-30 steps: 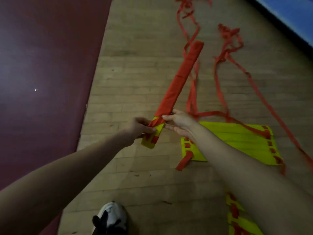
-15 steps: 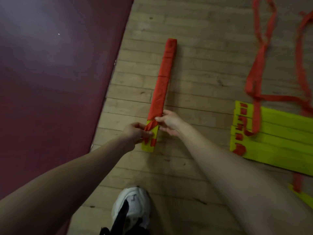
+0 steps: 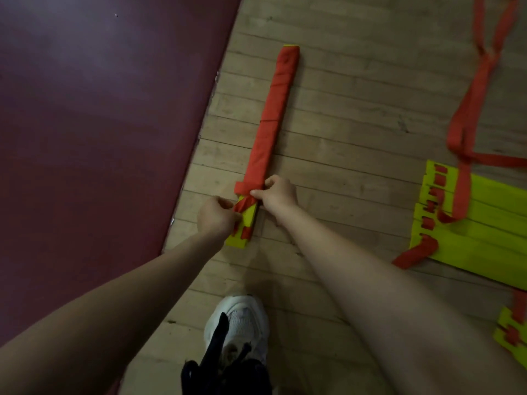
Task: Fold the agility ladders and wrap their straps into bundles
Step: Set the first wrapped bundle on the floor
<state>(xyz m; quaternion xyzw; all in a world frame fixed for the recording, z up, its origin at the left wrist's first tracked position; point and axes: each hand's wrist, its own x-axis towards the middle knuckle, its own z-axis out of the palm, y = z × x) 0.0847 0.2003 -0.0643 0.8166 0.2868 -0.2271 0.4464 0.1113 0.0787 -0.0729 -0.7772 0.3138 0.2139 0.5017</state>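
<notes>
Lowered from mid-air, the ladder bundle point(image 3: 273, 129) lies on the floor point(image 3: 356, 109), left hand point(image 3: 215, 218) and right hand point(image 3: 278, 193) pinching its limp strap tail point(image 3: 245, 205) at the stiff, light near end, probably the best hold.

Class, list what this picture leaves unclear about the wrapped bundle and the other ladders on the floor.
All in the head view:
Wrapped bundle: how its strap finishes is covered by the left hand and right hand; tucked or loose, cannot tell.
Folded yellow ladder: cut off by the right edge.
Loose red strap: runs off the top edge.
Second ladder, lower right: mostly out of frame.
</notes>
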